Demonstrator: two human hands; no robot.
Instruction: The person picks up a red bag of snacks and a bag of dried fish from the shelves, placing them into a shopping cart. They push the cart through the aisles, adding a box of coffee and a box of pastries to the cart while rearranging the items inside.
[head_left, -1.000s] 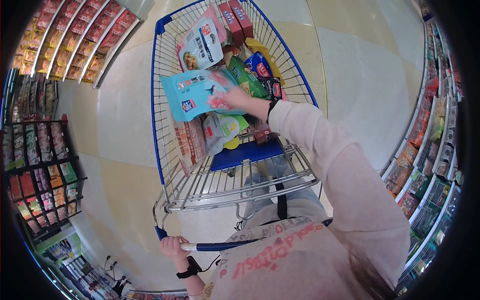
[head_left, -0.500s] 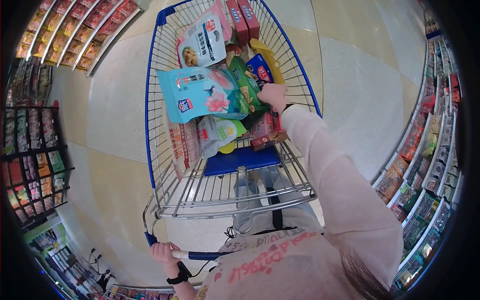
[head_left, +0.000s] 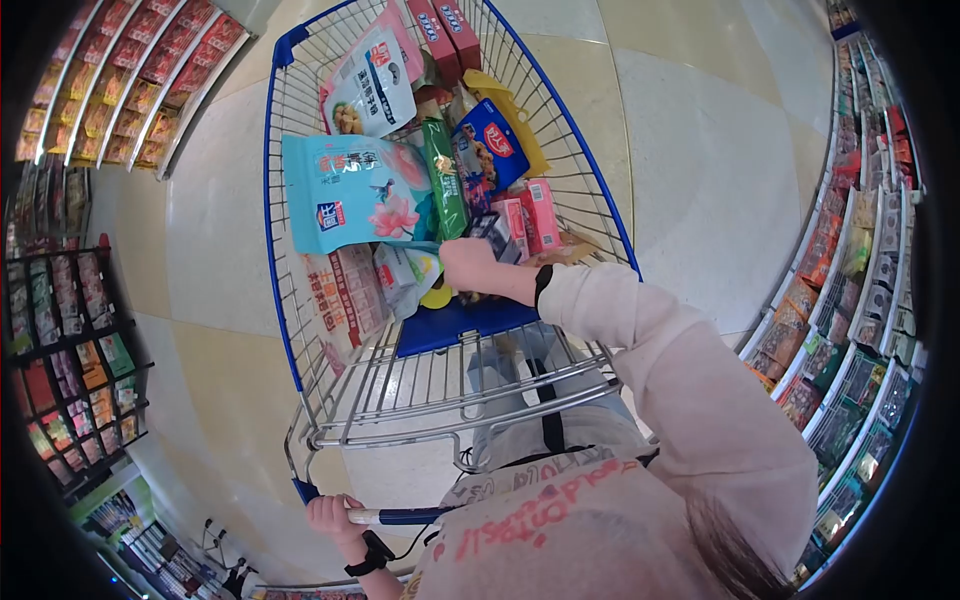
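My left hand is wrapped round the handle of a shopping cart. Inside the basket, my right hand has its fingers curled closed; whatever they hold is hidden. It is close to a dark box and the white-and-green package. Just beyond it stands a narrow green bag, between a light-blue bag with a pink flower and a dark-blue snack bag. Pink boxes lie to the right of the hand.
A white-and-pink pouch and red boxes fill the cart's far end, near a yellow bag. A red-printed package leans at the left. Stocked shelves line the right; racks stand left.
My right hand has moved left and nearer me, away from the dark-blue bag. The green bag has shifted and looks narrower, and more of the dark-blue bag and pink boxes shows. My left hand stays on the handle.
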